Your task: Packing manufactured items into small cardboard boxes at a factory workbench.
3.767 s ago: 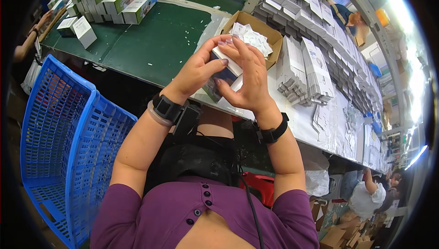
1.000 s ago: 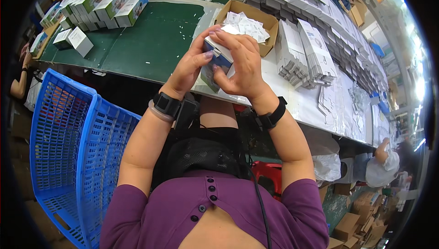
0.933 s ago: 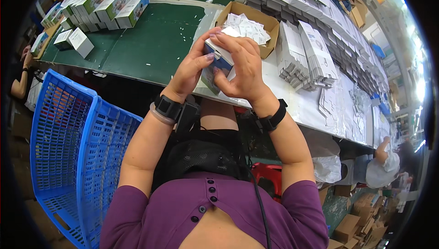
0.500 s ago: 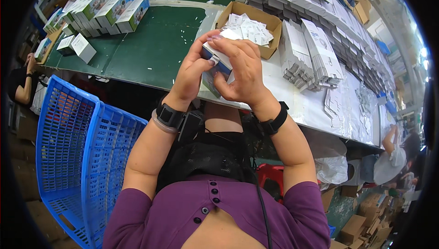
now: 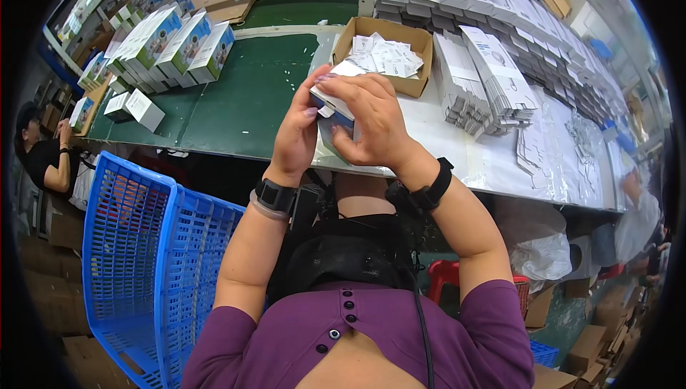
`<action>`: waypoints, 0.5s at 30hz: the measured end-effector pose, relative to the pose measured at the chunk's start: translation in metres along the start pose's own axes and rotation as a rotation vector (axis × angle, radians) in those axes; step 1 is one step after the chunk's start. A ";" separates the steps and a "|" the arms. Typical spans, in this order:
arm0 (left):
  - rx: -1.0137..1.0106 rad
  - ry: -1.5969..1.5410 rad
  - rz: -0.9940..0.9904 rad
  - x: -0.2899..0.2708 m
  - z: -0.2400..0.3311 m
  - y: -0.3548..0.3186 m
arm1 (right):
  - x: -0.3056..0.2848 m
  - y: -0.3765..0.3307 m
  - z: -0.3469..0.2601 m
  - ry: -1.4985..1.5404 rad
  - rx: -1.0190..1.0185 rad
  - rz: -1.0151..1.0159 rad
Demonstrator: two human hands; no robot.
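A small white-and-blue carton [image 5: 346, 122] stands upright at the table's front edge, between both my hands. My left hand [image 5: 295, 132] wraps its left side, with the thumb beside a small white flap at the top. My right hand [image 5: 374, 119] grips the right side, its fingers lying over the white top and its thumb on the blue face. Most of the carton's top and sides are hidden behind my fingers. Just beyond my hands is an open cardboard box [image 5: 421, 86] of folded white leaflets [image 5: 389, 58].
Stacks of flat white cartons [image 5: 461, 78] fill the right of the table. Printed boxes [image 5: 187, 46] and two small white boxes [image 5: 145, 111] are on the green tabletop [image 5: 221, 121] at left. Blue crates [image 5: 187, 246] stand below left. A person [image 5: 56, 157] sits at far left.
The whole view has shifted, so the table and crates sit lower and further right. My right thumb and fingers have moved slightly on the carton; both hands still hold it.
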State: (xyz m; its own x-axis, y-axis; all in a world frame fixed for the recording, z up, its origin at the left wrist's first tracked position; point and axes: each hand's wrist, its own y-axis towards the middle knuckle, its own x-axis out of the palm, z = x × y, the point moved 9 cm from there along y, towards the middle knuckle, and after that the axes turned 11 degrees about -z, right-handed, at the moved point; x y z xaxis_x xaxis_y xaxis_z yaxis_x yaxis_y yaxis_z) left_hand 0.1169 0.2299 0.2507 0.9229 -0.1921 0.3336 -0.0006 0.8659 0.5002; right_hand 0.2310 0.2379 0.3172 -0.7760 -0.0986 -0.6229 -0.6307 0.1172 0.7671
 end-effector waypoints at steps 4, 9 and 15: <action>0.035 -0.224 -0.054 -0.008 -0.007 -0.003 | -0.001 -0.001 -0.001 0.006 -0.003 -0.004; -0.012 -0.075 0.045 -0.009 -0.015 -0.003 | 0.000 0.000 0.000 -0.004 0.005 -0.002; -0.050 0.062 0.139 -0.007 -0.013 0.000 | 0.001 0.000 0.000 0.008 0.015 -0.008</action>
State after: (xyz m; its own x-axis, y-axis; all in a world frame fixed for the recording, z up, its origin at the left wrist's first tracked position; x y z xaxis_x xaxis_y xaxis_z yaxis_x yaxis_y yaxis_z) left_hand 0.1155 0.2377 0.2377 0.9374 -0.0412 0.3459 -0.1123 0.9042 0.4121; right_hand 0.2299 0.2380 0.3163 -0.7711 -0.1072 -0.6276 -0.6367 0.1311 0.7599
